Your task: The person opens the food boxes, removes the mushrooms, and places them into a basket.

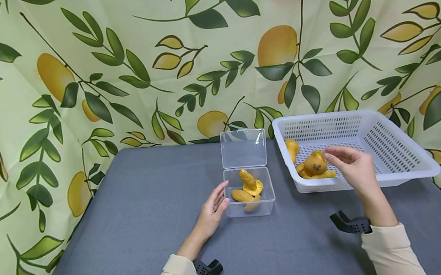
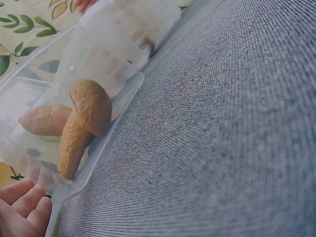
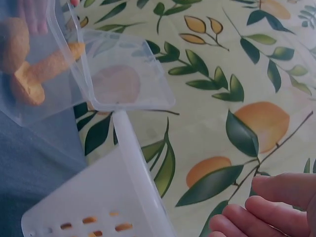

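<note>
Grey table (image 1: 154,240), leafy cloth (image 1: 173,102) behind.
Left hand (image 1: 210,214) loose beside box (image 1: 266,207); right hand (image 1: 356,168), fingers narrowly parted, over basket (image 1: 403,175) near mushrooms (image 1: 314,165).

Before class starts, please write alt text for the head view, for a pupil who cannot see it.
A person's right hand reaches into a white basket, fingertips beside yellow-brown mushroom shapes; the left hand is at the left side of an open clear box containing more. Both containers stand on a grey table before leaf-patterned cloth.
</note>
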`<state>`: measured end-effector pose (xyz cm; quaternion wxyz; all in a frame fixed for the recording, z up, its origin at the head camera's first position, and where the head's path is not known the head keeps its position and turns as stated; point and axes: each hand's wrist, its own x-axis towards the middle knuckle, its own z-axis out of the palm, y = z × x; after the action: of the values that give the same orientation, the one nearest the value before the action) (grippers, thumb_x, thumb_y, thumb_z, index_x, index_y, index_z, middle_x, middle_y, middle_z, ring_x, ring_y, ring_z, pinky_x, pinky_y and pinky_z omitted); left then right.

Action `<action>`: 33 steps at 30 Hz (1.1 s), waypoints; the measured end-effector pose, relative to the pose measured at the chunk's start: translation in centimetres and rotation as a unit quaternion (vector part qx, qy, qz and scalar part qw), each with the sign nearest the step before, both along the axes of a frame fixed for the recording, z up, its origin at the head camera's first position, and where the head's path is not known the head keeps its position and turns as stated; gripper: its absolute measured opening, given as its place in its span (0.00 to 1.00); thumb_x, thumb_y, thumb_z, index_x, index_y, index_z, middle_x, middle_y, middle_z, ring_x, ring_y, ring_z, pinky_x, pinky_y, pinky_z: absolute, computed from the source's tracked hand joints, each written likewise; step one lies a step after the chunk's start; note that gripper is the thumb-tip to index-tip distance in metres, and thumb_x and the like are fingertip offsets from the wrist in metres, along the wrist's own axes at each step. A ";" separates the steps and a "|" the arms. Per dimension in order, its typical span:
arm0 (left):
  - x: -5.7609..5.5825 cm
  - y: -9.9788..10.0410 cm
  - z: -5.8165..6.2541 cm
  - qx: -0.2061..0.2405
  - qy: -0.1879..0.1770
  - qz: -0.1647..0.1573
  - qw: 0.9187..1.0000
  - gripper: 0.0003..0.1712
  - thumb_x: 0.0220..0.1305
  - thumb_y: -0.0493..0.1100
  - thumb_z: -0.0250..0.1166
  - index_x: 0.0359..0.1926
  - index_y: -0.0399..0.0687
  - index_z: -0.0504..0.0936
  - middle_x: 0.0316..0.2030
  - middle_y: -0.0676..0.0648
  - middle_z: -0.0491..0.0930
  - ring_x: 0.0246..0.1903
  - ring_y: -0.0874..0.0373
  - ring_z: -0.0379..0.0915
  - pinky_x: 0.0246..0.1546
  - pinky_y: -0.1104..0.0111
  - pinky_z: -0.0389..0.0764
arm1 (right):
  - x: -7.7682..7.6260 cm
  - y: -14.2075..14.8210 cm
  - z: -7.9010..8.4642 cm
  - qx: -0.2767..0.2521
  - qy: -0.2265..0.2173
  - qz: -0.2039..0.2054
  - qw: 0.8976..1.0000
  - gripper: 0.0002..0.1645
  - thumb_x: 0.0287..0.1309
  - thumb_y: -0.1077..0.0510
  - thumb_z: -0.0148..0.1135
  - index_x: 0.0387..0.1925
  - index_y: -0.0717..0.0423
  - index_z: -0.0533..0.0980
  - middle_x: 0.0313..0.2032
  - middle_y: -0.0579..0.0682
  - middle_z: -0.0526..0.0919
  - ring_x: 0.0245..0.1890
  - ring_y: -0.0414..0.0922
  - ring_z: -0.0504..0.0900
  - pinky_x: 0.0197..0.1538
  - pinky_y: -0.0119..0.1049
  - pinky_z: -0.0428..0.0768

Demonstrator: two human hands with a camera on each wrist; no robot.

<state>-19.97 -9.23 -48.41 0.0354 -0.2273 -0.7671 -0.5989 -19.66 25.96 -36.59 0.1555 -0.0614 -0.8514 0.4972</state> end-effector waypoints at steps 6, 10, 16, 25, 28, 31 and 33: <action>-0.1 0.0 0.0 -0.001 0.000 -0.005 1.000 0.28 0.72 0.38 0.51 0.71 0.43 0.61 0.70 0.35 0.63 0.69 0.36 0.60 0.69 0.51 0.65 | 0.3 -0.8 0.2 -0.009 0.025 0.031 0.999 0.26 0.59 0.55 0.65 0.52 0.71 0.77 0.28 0.13 0.76 0.31 0.17 0.78 0.38 0.10 0.75; -0.1 0.0 0.0 0.000 0.004 -0.007 1.000 0.28 0.72 0.38 0.51 0.71 0.42 0.61 0.70 0.35 0.64 0.69 0.36 0.60 0.69 0.51 0.64 | 0.6 -1.4 0.6 -0.011 0.037 0.055 0.998 0.26 0.59 0.54 0.66 0.51 0.71 0.77 0.29 0.14 0.78 0.32 0.18 0.79 0.39 0.11 0.76; -0.1 0.0 0.0 -0.001 0.000 -0.004 1.000 0.28 0.71 0.38 0.51 0.71 0.42 0.61 0.70 0.34 0.64 0.69 0.36 0.60 0.69 0.51 0.64 | 0.8 -2.5 1.0 -0.019 0.050 0.094 0.994 0.23 0.60 0.57 0.65 0.49 0.72 0.77 0.30 0.16 0.80 0.33 0.20 0.82 0.38 0.13 0.80; 0.0 0.0 0.0 -0.003 -0.006 -0.002 1.000 0.28 0.72 0.38 0.51 0.71 0.43 0.61 0.70 0.34 0.63 0.69 0.36 0.60 0.69 0.52 0.64 | 0.9 -4.5 1.0 -0.038 0.054 0.124 0.990 0.21 0.59 0.60 0.65 0.49 0.73 0.77 0.31 0.18 0.80 0.33 0.20 0.81 0.37 0.16 0.82; 0.1 0.0 0.1 -0.001 -0.006 -0.003 1.000 0.28 0.71 0.38 0.51 0.71 0.43 0.61 0.70 0.34 0.63 0.70 0.36 0.60 0.69 0.52 0.64 | 0.7 -5.1 0.8 -0.041 0.063 0.130 0.989 0.19 0.58 0.62 0.65 0.48 0.73 0.78 0.30 0.18 0.80 0.33 0.19 0.80 0.37 0.15 0.82; 0.0 0.0 0.1 0.002 -0.006 -0.003 1.000 0.28 0.71 0.37 0.52 0.70 0.43 0.62 0.70 0.34 0.64 0.70 0.37 0.60 0.69 0.52 0.64 | 0.5 -5.5 0.6 -0.048 0.071 0.140 0.986 0.18 0.58 0.64 0.65 0.47 0.74 0.78 0.30 0.18 0.80 0.33 0.19 0.81 0.38 0.14 0.81; 0.0 0.0 0.1 0.002 -0.007 -0.001 1.000 0.28 0.71 0.36 0.52 0.70 0.42 0.62 0.70 0.35 0.64 0.70 0.37 0.60 0.69 0.52 0.65 | 0.4 -5.9 0.5 -0.053 0.073 0.147 0.985 0.18 0.57 0.64 0.65 0.47 0.74 0.78 0.30 0.18 0.81 0.33 0.19 0.81 0.38 0.14 0.81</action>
<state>-19.93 -9.21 -48.33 0.0297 -0.2238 -0.7659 -0.6020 -19.22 20.10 -36.09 0.1386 0.0927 -0.8099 0.5623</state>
